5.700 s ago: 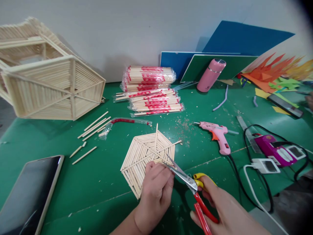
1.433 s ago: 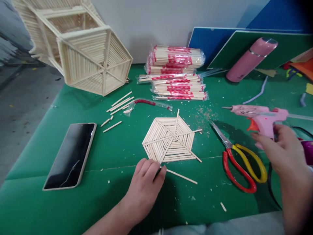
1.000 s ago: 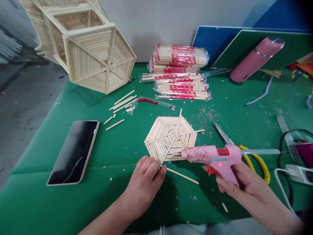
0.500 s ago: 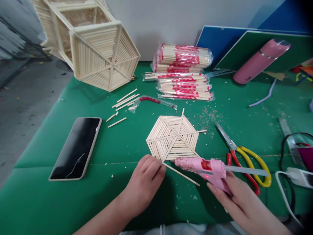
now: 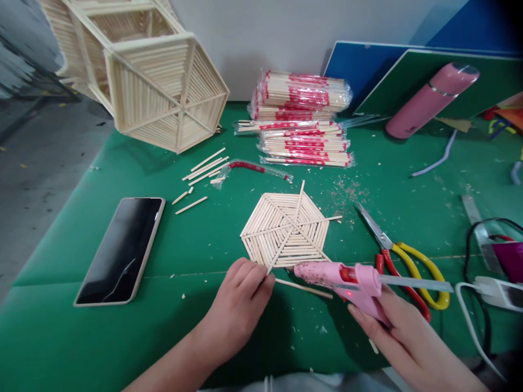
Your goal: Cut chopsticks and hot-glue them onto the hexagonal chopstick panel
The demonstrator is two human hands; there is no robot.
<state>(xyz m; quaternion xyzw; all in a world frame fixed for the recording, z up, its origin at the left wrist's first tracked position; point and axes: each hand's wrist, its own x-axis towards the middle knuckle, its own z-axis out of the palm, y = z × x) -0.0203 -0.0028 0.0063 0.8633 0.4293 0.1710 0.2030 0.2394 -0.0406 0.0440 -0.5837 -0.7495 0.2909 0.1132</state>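
A flat hexagon of glued wooden sticks [image 5: 285, 231] lies on the green table [image 5: 81, 337]. My left hand [image 5: 241, 307] pinches the near end of a loose thin stick [image 5: 304, 288] just below the hexagon's front edge. My right hand [image 5: 392, 332] grips a pink hot glue gun [image 5: 347, 277], its nozzle pointing left over that stick. The gun's red light is on and a clear glue rod sticks out of its back.
Red and yellow scissors [image 5: 402, 264] lie right of the hexagon. A dark phone [image 5: 120, 250] lies at left. A large stick-built frame [image 5: 143, 71], packs of chopsticks [image 5: 302, 117], cut sticks [image 5: 204, 169], a pink bottle [image 5: 429, 100] and chargers with cables [image 5: 486, 272] surround the work area.
The scissors were laid down on the table. My right hand picked up the glue gun and brought it left to the loose stick. My left hand moved off the hexagon to the stick's end.
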